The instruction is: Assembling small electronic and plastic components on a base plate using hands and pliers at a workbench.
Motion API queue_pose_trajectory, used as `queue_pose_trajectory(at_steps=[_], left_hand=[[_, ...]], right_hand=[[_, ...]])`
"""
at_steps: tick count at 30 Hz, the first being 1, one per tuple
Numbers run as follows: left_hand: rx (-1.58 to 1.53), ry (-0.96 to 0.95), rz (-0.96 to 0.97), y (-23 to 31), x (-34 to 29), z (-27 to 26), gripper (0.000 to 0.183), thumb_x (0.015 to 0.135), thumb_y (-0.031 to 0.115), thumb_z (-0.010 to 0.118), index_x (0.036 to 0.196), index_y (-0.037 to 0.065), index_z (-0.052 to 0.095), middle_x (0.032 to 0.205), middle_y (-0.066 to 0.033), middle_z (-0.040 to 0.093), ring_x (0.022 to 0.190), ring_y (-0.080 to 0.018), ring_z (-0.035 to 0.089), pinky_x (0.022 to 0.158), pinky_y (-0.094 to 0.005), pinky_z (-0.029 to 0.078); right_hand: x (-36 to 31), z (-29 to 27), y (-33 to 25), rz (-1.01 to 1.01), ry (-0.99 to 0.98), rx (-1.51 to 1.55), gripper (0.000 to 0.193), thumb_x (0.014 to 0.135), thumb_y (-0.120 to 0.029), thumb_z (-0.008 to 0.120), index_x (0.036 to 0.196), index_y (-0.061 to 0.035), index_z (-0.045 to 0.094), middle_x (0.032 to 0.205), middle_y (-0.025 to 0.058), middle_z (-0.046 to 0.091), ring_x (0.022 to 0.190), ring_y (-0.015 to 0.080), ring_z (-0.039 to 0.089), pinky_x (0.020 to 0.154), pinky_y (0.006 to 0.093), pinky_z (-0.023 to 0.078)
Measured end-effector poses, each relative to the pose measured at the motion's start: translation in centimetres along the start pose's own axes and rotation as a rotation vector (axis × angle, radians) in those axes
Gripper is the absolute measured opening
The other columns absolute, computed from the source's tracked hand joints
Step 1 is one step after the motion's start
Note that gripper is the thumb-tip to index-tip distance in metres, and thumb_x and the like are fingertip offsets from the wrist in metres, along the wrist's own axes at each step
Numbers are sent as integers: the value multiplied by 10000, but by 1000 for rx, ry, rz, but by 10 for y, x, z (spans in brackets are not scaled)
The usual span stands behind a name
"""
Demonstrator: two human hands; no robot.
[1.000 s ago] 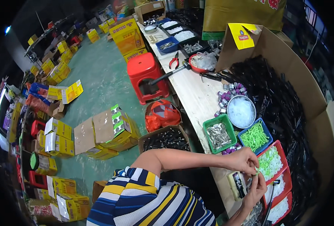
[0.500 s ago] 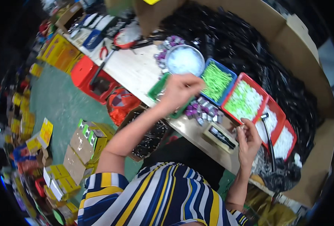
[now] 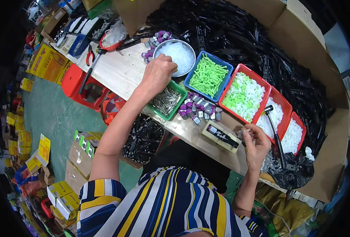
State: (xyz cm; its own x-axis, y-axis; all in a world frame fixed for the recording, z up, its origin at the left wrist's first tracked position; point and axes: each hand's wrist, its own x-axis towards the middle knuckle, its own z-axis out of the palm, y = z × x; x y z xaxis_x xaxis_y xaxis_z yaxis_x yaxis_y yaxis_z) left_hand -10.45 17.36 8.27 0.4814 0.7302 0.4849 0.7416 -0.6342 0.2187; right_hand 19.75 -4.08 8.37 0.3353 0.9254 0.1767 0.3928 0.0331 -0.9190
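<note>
The metal bowl (image 3: pixel 173 41) sits — partly — under the left grip (image 3: pixel 158 75).

Along the bench (image 3: pixel 117 75), left to right: pliers (image 3: pixel 89 56), hammer (image 3: pixel 91 70), bowl (image 3: pixel 193 55), strip tray (image 3: pixel 200 94), three bins (image 3: pixel 236 114). Across the middle one, a second hammer (image 3: pixel 278 139). Before the bowl, pin tray (image 3: pixel 178 105); right of that, caps (image 3: pixel 200 107). Before those, a block (image 3: pixel 233 149). Behind the strip tray and bins, a heap (image 3: pixel 238 35) inside a carton (image 3: pixel 333 158).
</note>
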Motion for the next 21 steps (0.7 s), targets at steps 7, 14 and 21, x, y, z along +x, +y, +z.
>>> queue_pose_trajectory(at_steps=[7,14,21], left_hand=[[-126,124,-51,8,-3,-30,89,810,64,714,874,3,724,815,-109,654,821,-278,619,716,-376,498],[-1094,-40,-535,75,-28,-27,123,865,89,747,935,-12,754,819,-8,704,698,-45,546,629,-220,433],[-1483,-135,-637,139,-45,-12,151,874,69,744,1002,-11,747,866,-25,707,783,-67,621,722,-206,483]], right_hand=[[-1,0,-14,-2,12,115,162,897,36,671,1058,42,665,922,46,685,800,65,595,695,190,467],[6,20,-26,-43,-39,555,157,917,90,591,1071,74,616,1077,174,688,986,181,673,865,284,557],[-3,22,-24,-139,8,637,162,872,59,684,1030,54,647,1073,182,699,995,195,676,858,276,537]])
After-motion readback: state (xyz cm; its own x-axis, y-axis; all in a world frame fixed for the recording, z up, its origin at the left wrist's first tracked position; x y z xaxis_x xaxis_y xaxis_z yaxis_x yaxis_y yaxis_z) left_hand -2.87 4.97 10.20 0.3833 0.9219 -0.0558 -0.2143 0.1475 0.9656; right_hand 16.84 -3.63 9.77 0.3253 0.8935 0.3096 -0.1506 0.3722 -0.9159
